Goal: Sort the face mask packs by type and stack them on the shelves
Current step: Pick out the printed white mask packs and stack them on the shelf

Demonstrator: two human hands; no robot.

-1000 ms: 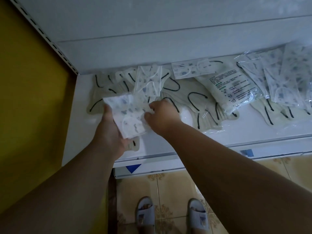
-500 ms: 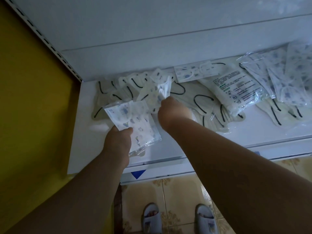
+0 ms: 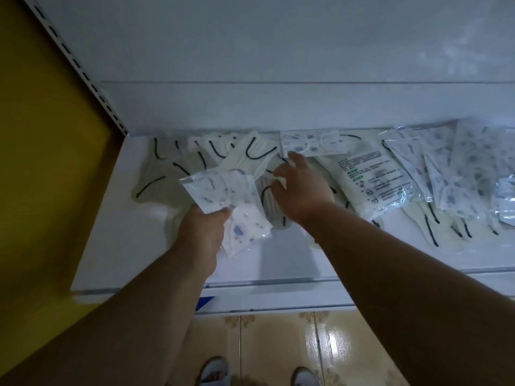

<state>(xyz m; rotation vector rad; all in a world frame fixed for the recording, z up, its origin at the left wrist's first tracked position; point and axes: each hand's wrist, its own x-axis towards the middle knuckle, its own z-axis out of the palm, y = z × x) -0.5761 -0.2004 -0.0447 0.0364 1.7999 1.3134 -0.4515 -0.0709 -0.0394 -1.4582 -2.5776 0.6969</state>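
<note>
White metal shelf, yellow wall to its left. Cream masks with black ear loops lie scattered across the shelf's left and middle. A large cream printed pouch sits at centre right; clear packs of blue-patterned masks are heaped at far right, overlapping more cream masks. One blue-patterned pack rests by the back wall.

My left hand grips two clear blue-patterned mask packs above the shelf, thumb over the upper one. My right hand reaches over the cream pile, fingers loosely extended, fingertips touching the back-wall pack.
</note>
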